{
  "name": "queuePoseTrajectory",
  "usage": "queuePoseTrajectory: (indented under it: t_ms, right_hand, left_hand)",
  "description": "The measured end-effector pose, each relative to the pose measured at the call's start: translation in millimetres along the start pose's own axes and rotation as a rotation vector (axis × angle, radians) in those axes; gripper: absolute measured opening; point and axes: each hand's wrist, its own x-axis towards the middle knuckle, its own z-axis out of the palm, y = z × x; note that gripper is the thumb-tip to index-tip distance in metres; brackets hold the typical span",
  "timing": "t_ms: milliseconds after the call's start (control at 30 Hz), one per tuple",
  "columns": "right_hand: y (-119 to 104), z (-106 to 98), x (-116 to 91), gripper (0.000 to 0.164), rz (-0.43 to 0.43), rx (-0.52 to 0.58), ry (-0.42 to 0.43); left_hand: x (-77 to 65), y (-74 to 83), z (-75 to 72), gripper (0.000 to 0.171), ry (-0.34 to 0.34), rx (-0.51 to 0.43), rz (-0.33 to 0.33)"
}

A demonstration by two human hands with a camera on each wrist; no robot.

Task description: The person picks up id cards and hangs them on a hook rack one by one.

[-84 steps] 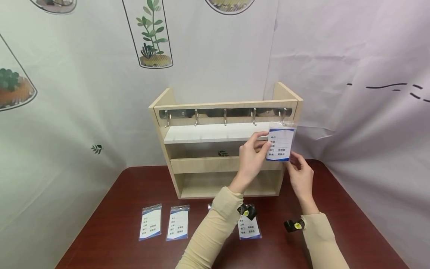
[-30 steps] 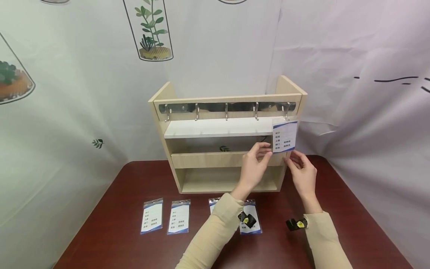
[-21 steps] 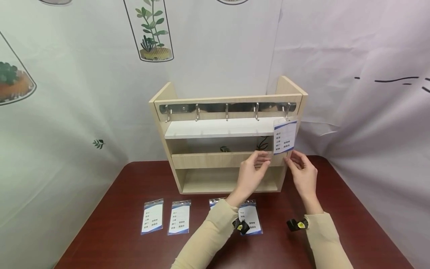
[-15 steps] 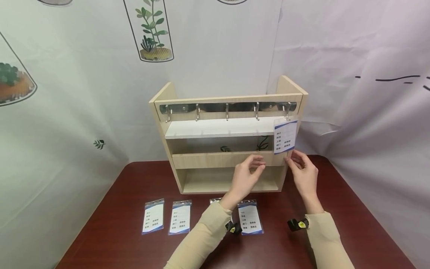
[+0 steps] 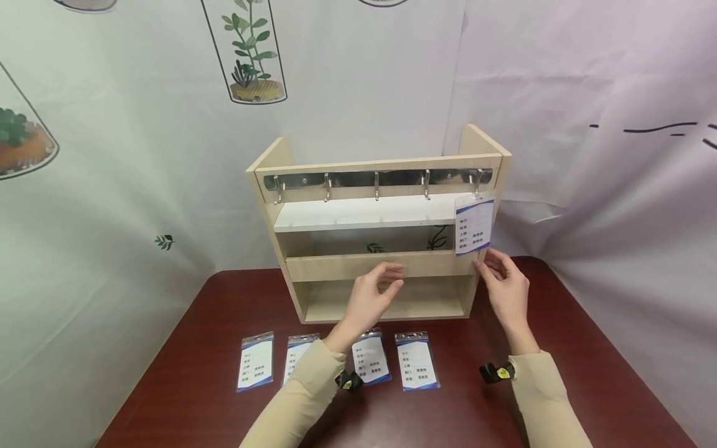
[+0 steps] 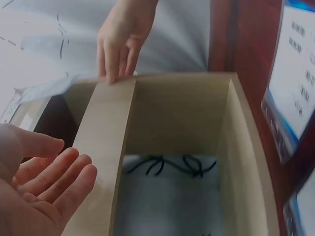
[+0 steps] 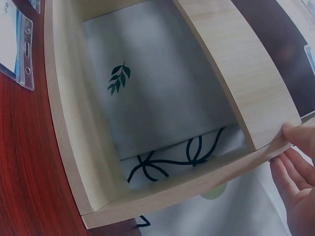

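Note:
A clear badge holder with a white and blue card (image 5: 474,227) hangs from the rightmost hook of the metal hook rail (image 5: 353,180). My right hand (image 5: 508,292) grips the right side panel of the light wooden shelf unit (image 5: 336,269), just below that badge. In the right wrist view, the thumb (image 7: 299,135) lies on the front board and the fingers go round the side panel's outer face. My left hand (image 5: 366,298) is off to the left in front of the lower compartment, fingers relaxed and holding nothing. The left wrist view shows its bare palm (image 6: 44,196).
Several badge holders lie in a row on the dark red table (image 5: 190,386), before the shelf unit: one at far left (image 5: 254,363), one at right (image 5: 417,364). My left sleeve (image 5: 302,392) partly covers another badge (image 5: 294,356). A printed cloth (image 5: 364,81) hangs behind.
My left hand has let go of the badge and moved left and down. The badge now hangs from the rightmost hook. My right hand stays at the right side panel.

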Motion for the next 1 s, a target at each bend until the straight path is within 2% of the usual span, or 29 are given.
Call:
queuePoseTrajectory:
  t_ms: [367,600,1000]
  right_hand:
    - [3.0,1.6,0.0,0.032,0.011,-0.013,-0.002]
    - [1.1,0.3,2.0,0.032,0.007,-0.01,0.0]
    - [3.1,-0.1,0.3,0.034,0.02,-0.034,-0.009]
  left_hand:
    - [-9.2,-5.7,-63.5,0.024,0.077,0.084,-0.047]
    - [-15.7,-7.8,-97.5,0.024,0.084,0.15,-0.045]
    - [-42.9,-23.8,-153.5,0.025,0.123,0.256,-0.051]
